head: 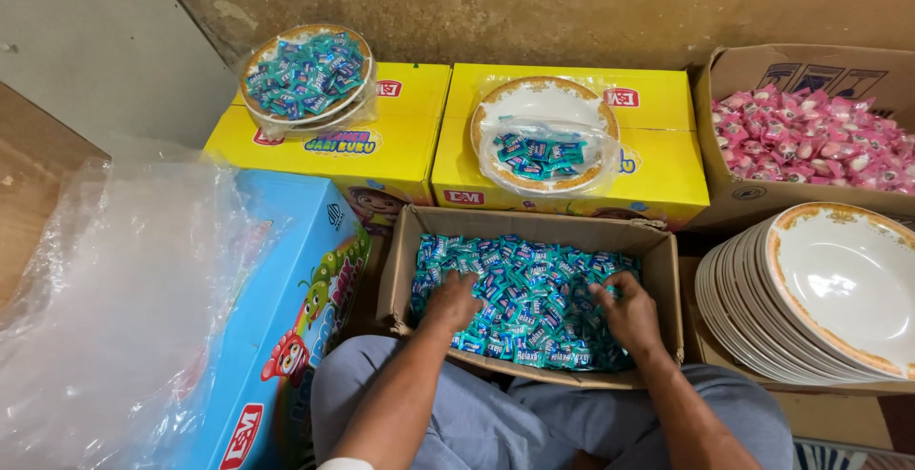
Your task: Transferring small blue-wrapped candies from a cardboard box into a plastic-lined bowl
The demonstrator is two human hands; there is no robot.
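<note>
While both palms are pressed down among small teal-wrapped candies [524, 289] in the open brown cardboard box [667, 279] at lower centre, the left hand [451, 300] and right hand [629, 313] are spread, fingers curled into the heap. Light, slippery wrappers are judged best scooped in handfuls. Yellow cartons [658, 160] are backed by a stained wall [572, 3].

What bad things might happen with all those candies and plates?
The stack of plates leans sideways, so a bump might make it slide. Both hands, left hand and right hand, dig in the full candy box, so teal candies may spill over its low edge.
</note>
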